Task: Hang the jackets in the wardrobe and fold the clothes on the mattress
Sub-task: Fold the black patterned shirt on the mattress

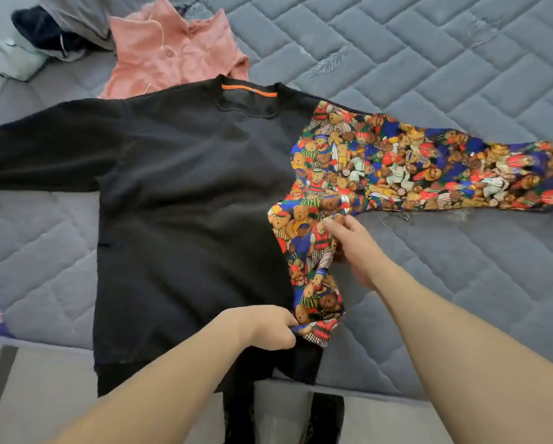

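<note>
At far left on the mattress (461, 59), a dark heap (44, 33) and a pink garment (172, 49) lie unfolded. Centre: the sweatshirt (188, 203) lies spread flat, both sleeves out, folding barely started. Left hand (268, 326) pinches its printed hem corner; right hand (352, 245) grips the printed side panel. Judged remaining: this fold, other garments, any jackets.

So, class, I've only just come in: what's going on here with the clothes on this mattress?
A person is working on a black sweatshirt spread flat on the grey quilted mattress. One side and sleeve are teddy-bear print. The left hand pinches the printed fabric near the hem, and the right hand grips it higher up, apparently starting a fold. A pink garment and other clothes lie crumpled beyond it, not yet folded.
</note>
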